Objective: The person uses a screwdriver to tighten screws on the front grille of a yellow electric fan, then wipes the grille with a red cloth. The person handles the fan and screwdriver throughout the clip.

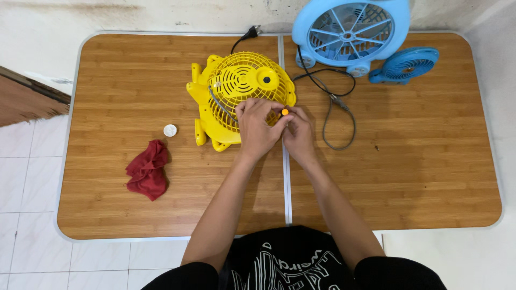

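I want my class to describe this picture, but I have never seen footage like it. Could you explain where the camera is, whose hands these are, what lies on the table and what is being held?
There is one picture, taken by a camera worn on a person's head, looking straight down. The two bare arms reaching up from the bottom edge are that person's own. The left hand and right hand meet at the near rim of a yellow fan lying on a wooden table. The right fingertips pinch a small orange part. Also on the table: a red cloth, a small white cap, a large light blue fan, a small blue fan and a dark cord.
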